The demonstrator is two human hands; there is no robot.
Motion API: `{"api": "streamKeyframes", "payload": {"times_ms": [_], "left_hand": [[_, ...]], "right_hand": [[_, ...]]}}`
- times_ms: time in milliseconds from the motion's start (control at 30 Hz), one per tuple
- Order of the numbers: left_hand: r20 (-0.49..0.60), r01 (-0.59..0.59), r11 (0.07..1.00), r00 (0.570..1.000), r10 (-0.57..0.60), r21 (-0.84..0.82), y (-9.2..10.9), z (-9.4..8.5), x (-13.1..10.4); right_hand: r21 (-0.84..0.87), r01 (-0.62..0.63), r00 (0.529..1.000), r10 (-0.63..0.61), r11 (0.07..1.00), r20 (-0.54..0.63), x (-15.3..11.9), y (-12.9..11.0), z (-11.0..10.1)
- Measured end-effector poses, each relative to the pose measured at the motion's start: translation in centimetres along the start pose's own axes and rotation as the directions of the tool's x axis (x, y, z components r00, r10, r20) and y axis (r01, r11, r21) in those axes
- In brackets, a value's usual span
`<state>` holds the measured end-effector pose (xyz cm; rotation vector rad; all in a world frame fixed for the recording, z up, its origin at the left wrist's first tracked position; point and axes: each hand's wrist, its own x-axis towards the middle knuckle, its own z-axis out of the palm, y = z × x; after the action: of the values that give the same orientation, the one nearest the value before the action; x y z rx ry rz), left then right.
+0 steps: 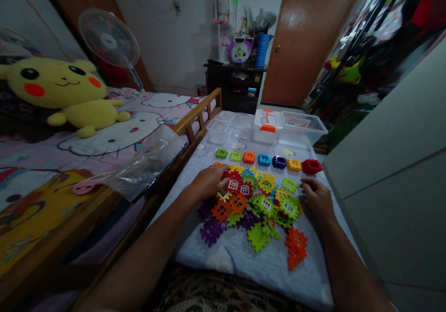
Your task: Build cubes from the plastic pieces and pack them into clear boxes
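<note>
A pile of toothed plastic building pieces lies on the pale cloth in front of me, in red, orange, yellow, green, blue and purple. My left hand (pixel 210 181) rests at the pile's left edge, thumb and forefinger apart, beside a red window piece (pixel 232 185). At the right side my right hand (pixel 318 198) is open, its fingertips close to a light green frame piece (pixel 289 185). Behind the pile stands a row of sorted pieces, among them an orange one (pixel 248 157), a dark blue one (pixel 279 162) and a red one (pixel 311 166).
Clear plastic boxes (pixel 303 122) stand at the table's far end, one with an orange-handled lid (pixel 267 118). A wooden bed rail (pixel 197 117) runs along the left. A plastic bag (pixel 146 165) lies beside it. A white cabinet (pixel 393 163) flanks the right.
</note>
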<state>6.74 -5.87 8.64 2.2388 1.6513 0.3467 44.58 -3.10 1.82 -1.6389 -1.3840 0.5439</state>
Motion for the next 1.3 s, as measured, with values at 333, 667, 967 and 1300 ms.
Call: {"api": "streamKeyframes", "payload": {"times_ms": [333,667,967,1300], "left_hand": [[-0.107,-0.076,0.974,0.993,0.054,-0.214,-2.9,1.9,-0.7],[-0.339,0.082,0.937,0.918,-0.203,-0.340,-7.5,3.4,1.0],[-0.304,0.125,0.887,0.911,-0.280,-0.444,-8.4,4.7,3.0],[-0.382,0.097,0.878,0.874,-0.300,-0.469,-8.2,5.2,2.4]], "right_hand": [[-0.009,0.529,0.744,-0.459,0.849,0.485,-1.9,-11.7,3.7],[-0.210,0.713,0.580,-0.394,0.669,0.712,-5.2,-14.2,10.8],[-0.221,0.692,0.601,-0.380,0.687,0.703,-4.7,-14.2,11.2],[-0.169,0.716,0.476,-0.296,0.677,0.828,0.0,-16.0,13.3]]}}
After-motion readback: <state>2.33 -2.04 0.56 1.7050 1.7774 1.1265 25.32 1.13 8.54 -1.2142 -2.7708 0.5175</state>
